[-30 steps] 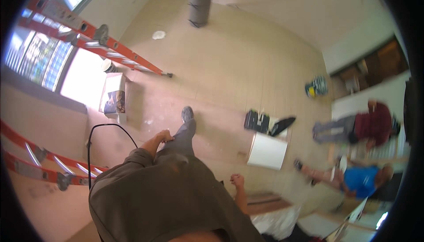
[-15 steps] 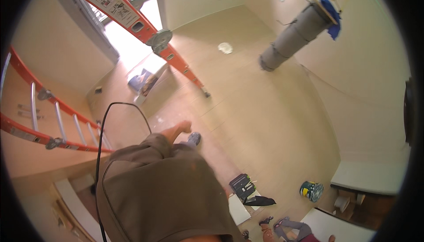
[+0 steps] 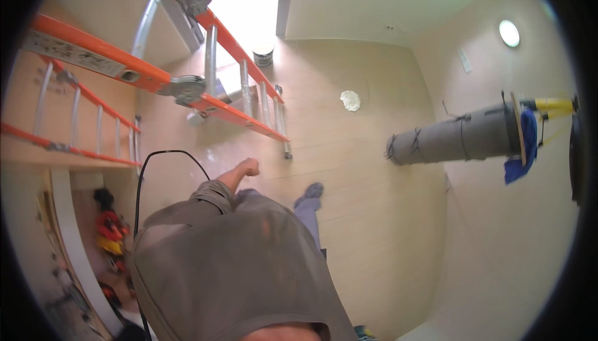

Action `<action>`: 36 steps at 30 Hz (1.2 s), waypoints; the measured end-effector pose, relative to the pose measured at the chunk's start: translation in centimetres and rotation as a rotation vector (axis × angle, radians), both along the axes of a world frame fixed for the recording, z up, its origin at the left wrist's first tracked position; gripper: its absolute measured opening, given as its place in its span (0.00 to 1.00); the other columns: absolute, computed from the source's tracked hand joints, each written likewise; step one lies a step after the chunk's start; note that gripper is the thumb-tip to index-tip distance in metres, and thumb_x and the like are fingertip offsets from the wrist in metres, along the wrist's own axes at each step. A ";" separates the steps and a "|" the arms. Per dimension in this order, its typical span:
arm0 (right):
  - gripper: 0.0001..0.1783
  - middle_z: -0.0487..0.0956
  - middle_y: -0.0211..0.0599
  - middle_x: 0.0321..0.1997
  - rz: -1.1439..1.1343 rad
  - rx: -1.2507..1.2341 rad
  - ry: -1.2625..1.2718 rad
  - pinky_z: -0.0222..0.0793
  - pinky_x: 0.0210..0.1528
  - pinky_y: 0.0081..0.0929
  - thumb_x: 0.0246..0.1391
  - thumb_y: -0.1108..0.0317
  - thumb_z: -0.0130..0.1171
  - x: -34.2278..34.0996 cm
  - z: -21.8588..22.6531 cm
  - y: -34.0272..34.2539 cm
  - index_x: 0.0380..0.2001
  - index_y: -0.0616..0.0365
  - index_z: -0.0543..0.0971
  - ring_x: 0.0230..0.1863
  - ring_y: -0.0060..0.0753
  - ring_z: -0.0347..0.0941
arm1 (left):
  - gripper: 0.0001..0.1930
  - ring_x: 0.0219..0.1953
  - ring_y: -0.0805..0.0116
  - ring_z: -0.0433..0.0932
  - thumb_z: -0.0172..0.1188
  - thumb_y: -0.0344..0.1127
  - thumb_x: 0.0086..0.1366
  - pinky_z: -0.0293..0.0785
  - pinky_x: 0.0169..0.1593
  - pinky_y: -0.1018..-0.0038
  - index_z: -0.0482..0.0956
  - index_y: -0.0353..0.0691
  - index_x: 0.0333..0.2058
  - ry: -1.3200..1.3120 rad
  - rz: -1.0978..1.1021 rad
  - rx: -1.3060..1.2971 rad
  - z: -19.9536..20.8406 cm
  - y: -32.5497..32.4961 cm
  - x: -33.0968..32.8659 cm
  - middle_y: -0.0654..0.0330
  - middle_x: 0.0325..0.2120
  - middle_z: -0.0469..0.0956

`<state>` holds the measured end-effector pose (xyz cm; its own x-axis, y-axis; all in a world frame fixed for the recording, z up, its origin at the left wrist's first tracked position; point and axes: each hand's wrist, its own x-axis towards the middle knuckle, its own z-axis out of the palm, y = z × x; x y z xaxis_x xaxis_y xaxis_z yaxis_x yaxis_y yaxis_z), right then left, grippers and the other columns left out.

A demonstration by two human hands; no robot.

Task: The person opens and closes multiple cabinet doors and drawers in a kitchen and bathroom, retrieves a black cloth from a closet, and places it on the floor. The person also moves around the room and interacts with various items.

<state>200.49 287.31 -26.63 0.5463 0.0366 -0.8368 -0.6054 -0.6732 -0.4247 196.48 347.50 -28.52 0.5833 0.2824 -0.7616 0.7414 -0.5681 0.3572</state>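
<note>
Left hand (image 3: 244, 170), loosely closed and empty, should be kept clear of the orange aluminium-runged ladder (image 3: 205, 101) just beyond it; right hand is unseen.

A pale, beige-tiled floor (image 3: 374, 173) is seen across the middle of the view, met by plain cream walls (image 3: 498, 247) on the right and far sides. Bright daylight is let in through a tall opening (image 3: 249, 11) at the far end, beside which a small dark bucket (image 3: 263, 56) is set. An orange ladder with grey rungs (image 3: 205, 79) is stretched across the left. A round light (image 3: 509, 33) is mounted at upper right. A grey wrapped roll (image 3: 455, 138) is seen on the right, and a white disc (image 3: 350, 100) on the floor.
</note>
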 end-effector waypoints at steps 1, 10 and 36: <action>0.12 0.76 0.34 0.22 -0.028 -0.008 0.036 0.69 0.23 0.31 0.54 0.63 0.59 4.6 -0.4 -0.7 0.27 0.62 0.77 0.21 0.31 0.73 | 0.18 0.44 0.46 0.82 0.57 0.38 0.52 0.78 0.48 0.58 0.83 0.30 0.36 -0.009 0.076 -0.008 0.0 -0.8 1.6 0.37 0.38 0.81; 0.08 0.79 0.37 0.27 0.435 -0.114 -0.206 0.75 0.26 0.28 0.57 0.67 0.54 52.1 5.8 19.0 0.32 0.60 0.76 0.26 0.30 0.79 | 0.14 0.34 0.53 0.83 0.60 0.39 0.54 0.78 0.42 0.63 0.83 0.33 0.32 -0.366 0.589 -0.022 4.1 -0.4 18.4 0.46 0.29 0.83; 0.14 0.83 0.44 0.30 1.605 0.013 -0.229 0.74 0.37 0.33 0.56 0.61 0.60 92.8 5.2 90.2 0.36 0.63 0.82 0.35 0.39 0.82 | 0.23 0.60 0.45 0.60 0.57 0.23 0.54 0.60 0.60 0.55 0.75 0.45 0.51 -0.572 1.655 2.026 29.0 50.7 34.5 0.42 0.59 0.55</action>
<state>293.26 377.52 -21.42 0.0471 0.6683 -0.7424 0.7533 -0.5119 -0.4130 230.96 398.23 0.47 -0.6554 0.2034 0.7274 0.7542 0.2270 0.6161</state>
